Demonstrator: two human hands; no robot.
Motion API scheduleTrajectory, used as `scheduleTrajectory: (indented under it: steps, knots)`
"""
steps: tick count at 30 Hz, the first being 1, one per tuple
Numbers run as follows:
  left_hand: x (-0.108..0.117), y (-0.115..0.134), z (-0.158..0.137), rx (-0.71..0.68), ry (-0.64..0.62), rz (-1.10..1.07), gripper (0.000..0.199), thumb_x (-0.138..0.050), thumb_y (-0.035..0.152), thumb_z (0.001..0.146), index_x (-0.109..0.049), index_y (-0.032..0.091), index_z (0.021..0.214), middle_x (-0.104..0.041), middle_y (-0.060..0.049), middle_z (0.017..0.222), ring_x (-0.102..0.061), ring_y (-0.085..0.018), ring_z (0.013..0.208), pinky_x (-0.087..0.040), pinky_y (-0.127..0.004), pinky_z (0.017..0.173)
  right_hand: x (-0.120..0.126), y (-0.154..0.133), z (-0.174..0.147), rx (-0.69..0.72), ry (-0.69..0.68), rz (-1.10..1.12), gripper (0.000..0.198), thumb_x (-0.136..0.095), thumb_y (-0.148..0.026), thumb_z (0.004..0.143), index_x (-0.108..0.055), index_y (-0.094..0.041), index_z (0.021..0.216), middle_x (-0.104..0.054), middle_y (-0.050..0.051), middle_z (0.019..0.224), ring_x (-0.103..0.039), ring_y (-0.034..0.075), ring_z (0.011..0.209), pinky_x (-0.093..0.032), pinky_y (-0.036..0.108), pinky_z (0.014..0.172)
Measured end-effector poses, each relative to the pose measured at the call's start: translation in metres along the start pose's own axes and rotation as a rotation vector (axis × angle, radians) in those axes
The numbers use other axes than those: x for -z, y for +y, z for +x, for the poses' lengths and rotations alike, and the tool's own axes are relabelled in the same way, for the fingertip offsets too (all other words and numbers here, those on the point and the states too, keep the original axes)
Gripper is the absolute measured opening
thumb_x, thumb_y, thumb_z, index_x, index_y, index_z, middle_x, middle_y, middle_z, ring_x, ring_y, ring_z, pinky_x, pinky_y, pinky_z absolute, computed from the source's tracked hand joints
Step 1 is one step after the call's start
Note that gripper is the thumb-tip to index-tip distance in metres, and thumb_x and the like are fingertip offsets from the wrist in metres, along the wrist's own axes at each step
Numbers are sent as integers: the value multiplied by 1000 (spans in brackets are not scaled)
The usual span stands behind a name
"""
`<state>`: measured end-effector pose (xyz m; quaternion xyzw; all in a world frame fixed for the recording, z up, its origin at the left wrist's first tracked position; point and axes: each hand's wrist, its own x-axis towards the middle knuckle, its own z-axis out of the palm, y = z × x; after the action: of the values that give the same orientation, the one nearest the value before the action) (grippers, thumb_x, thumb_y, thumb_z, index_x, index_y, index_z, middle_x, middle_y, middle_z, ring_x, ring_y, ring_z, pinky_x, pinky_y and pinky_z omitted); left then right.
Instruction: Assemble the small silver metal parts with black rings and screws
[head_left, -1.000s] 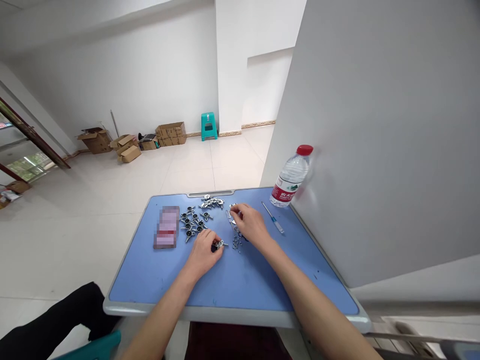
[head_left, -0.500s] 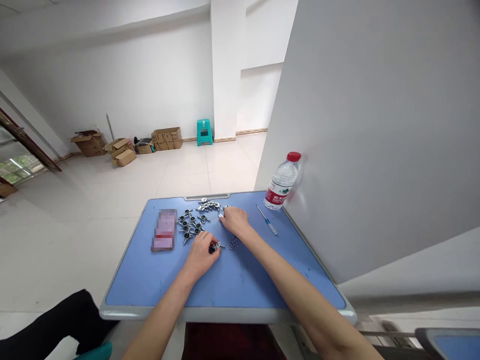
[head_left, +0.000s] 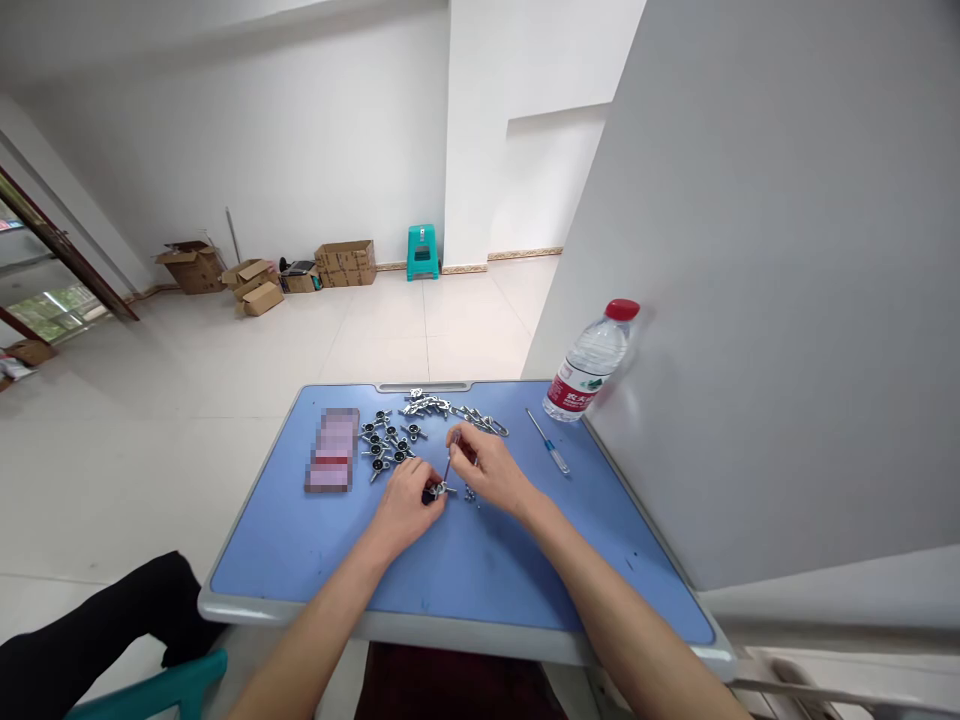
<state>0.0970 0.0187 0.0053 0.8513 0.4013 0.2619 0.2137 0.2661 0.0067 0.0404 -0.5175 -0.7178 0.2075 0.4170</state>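
My left hand (head_left: 409, 500) is closed on a small metal fitting with a black round part (head_left: 439, 490), held down at the tabletop. In my right hand (head_left: 484, 465) is a small screwdriver (head_left: 448, 468), gripped by its handle. Its thin shaft slants down to the fitting, and the tip is too small to make out clearly. Several similar fittings with black round centres (head_left: 386, 440) lie left of my hands. Small loose metal bits, perhaps screws (head_left: 470, 495), rest just right of the fitting. Beyond my hands lie silvery metal pieces (head_left: 426, 404) and more metal parts (head_left: 484, 420).
The blue table (head_left: 300, 560) carries a blurred-out flat pinkish object (head_left: 332, 450) on the left, another screwdriver (head_left: 549, 442) and a water bottle (head_left: 591, 365) by the grey partition (head_left: 765, 300). Cardboard boxes (head_left: 345, 262) and a green stool (head_left: 423, 252) stand by the wall.
My right hand has come back from the metal pieces at the table's far side and now holds a screwdriver over the fitting. My left hand keeps its grip. The view has shifted slightly.
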Motion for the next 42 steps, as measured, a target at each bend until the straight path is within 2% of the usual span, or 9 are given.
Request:
scheduleTrajectory:
  steps: [5, 16, 19, 25, 30, 36, 39, 42]
  knots:
    - [-3, -3, 1, -4, 5, 21, 13, -55, 13, 79, -47, 21, 72, -58, -1, 81, -54, -19, 81, -44, -33, 72, -7, 2, -5, 48, -68, -57, 9, -44, -15, 77, -48, -21, 82, -47, -5, 61, -39, 11, 54, -32, 23, 55]
    - [-3, -3, 1, -6, -3, 22, 10, -55, 15, 79, -49, 21, 75, -58, -1, 82, -55, -20, 83, -46, -34, 76, 0, -3, -4, 35, -48, -34, 10, -40, -13, 79, -46, -21, 78, -48, -4, 63, -39, 11, 55, -33, 23, 55]
    - [-3, -3, 1, -9, 1, 26, 11, -56, 15, 79, -49, 21, 74, -58, -1, 82, -56, -20, 83, -46, -34, 75, -1, -3, -5, 55, -51, -46, 10, -43, -13, 79, -47, -21, 78, -51, -3, 70, -41, 11, 56, -34, 23, 57]
    - [-3, -4, 2, -12, 5, 23, 12, -56, 13, 78, -49, 21, 74, -58, -1, 81, -55, -20, 83, -46, -34, 74, 1, -1, -6, 99, -120, -39, 21, -43, -11, 85, -49, -22, 102, -58, -2, 74, -51, 14, 63, -40, 25, 62]
    - [-4, -6, 1, -17, -13, 22, 9, -56, 14, 79, -51, 21, 77, -59, -2, 83, -55, -21, 85, -47, -35, 77, 0, -2, -7, 122, -153, -104, 25, -37, -13, 94, -52, -23, 111, -65, 2, 84, -58, 17, 73, -43, 28, 68]
    - [-6, -7, 1, -20, -1, 22, 9, -57, 14, 80, -52, 21, 79, -60, -3, 86, -56, -21, 88, -47, -37, 80, -9, 3, -7, 119, 2, -160, 19, -42, -25, 98, -59, -23, 105, -63, 7, 98, -58, 16, 72, -44, 28, 66]
    - [-5, -7, 1, -21, -14, 36, 8, -56, 14, 80, -51, 21, 78, -59, -2, 84, -55, -21, 86, -47, -35, 78, -10, 5, -5, 175, 65, -88, 23, -42, -22, 97, -61, -23, 110, -62, 6, 90, -58, 17, 75, -46, 29, 70]
    - [-4, -6, 1, -27, -10, 29, 9, -56, 14, 80, -51, 21, 78, -58, -1, 84, -54, -21, 86, -46, -34, 77, -9, 5, -5, 174, 80, -6, 31, -45, -19, 93, -54, -24, 122, -63, 3, 84, -59, 17, 76, -46, 31, 74]
